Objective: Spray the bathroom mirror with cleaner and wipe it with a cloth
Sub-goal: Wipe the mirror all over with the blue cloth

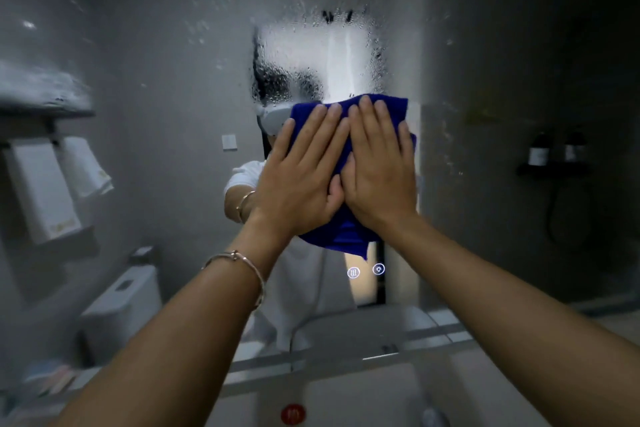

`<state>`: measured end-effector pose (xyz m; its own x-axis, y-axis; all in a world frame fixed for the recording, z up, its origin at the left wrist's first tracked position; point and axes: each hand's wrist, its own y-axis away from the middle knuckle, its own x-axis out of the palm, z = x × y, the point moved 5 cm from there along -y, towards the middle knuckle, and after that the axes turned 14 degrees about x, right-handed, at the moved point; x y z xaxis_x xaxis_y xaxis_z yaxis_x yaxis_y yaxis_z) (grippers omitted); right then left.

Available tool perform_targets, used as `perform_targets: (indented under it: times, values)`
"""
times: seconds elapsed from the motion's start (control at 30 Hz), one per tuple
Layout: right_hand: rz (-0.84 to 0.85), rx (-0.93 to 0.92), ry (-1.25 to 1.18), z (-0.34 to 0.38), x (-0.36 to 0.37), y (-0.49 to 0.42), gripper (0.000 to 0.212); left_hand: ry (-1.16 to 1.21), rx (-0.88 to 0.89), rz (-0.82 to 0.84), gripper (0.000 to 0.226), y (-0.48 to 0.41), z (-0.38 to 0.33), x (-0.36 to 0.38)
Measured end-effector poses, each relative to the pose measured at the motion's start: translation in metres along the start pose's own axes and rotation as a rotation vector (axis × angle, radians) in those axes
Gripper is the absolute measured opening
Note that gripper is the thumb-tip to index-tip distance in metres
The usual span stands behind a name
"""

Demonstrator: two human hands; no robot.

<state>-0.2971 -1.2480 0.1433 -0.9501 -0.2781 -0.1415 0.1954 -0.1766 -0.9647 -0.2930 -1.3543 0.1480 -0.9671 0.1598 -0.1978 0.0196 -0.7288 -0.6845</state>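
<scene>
Left hand (298, 180), right hand (377, 170) flat on blue cloth (346, 236), wet mirror (173, 80)

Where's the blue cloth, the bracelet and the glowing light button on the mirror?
Blue cloth (346, 236): head view, its loose lower part.
Bracelet (227, 255): head view, the top of the band.
Glowing light button (378, 269): head view, the middle of its round icon.

The mirror (166, 73) is smooth glossy glass, covered with fine droplets and a wet film that make most of it look dull. The cloth (346, 236) is a deep blue fabric, matt and soft, with a short nap. The bracelet (239, 258) is thin shiny metal. The basin (363, 399) looks smooth, white and glossy.
</scene>
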Motion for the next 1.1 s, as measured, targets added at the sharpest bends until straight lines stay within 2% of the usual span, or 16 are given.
perform_targets:
  times: [0.17, 0.3, 0.43, 0.6, 0.77, 0.93, 1.1]
  values:
    - [0.066, -0.052, -0.077, 0.087, 0.014, 0.012, 0.06, -0.081, -0.072, 0.002, 0.06, 0.067, 0.054, -0.017]
    - [0.124, -0.186, -0.016, 0.157, 0.032, 0.039, 0.062, -0.114, -0.168, 0.079, 0.064, 0.135, 0.088, -0.034]
    - [0.073, -0.203, -0.012, 0.179, 0.044, 0.049, 0.061, -0.097, -0.198, 0.121, 0.065, 0.156, 0.099, -0.038]
    - [0.034, -0.295, -0.176, 0.167, 0.037, 0.039, 0.056, -0.051, -0.337, 0.053, 0.067, 0.142, 0.089, -0.028]
    - [0.051, -0.356, -0.203, 0.122, 0.024, 0.016, 0.055, 0.021, -0.438, -0.029, 0.065, 0.1, 0.059, -0.018]
    - [0.045, -0.344, -0.134, 0.04, 0.004, -0.006, 0.056, 0.046, -0.353, -0.085, 0.067, 0.033, 0.01, -0.001]
    - [0.032, -0.319, -0.117, -0.032, -0.015, -0.027, 0.057, 0.023, -0.28, -0.024, 0.069, -0.03, -0.031, 0.014]
